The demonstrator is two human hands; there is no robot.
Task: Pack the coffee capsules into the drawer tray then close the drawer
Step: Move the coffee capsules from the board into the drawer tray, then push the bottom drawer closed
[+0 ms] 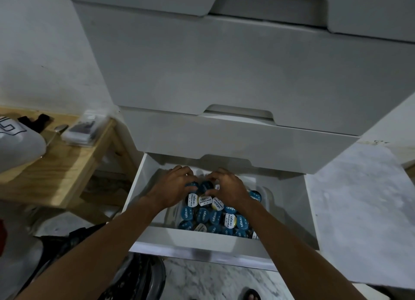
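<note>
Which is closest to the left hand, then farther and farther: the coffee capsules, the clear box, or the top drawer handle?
1. coffee capsules: right under the left hand, in the open drawer.
2. clear box: off to the left, on the wooden table.
3. top drawer handle: high above, farthest.

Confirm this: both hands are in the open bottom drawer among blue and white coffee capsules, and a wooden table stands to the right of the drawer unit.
One detail is wrong. The head view shows the wooden table to the left of the drawer unit, not the right. The rest holds: left hand and right hand are in the open bottom drawer among blue and white coffee capsules.
</note>
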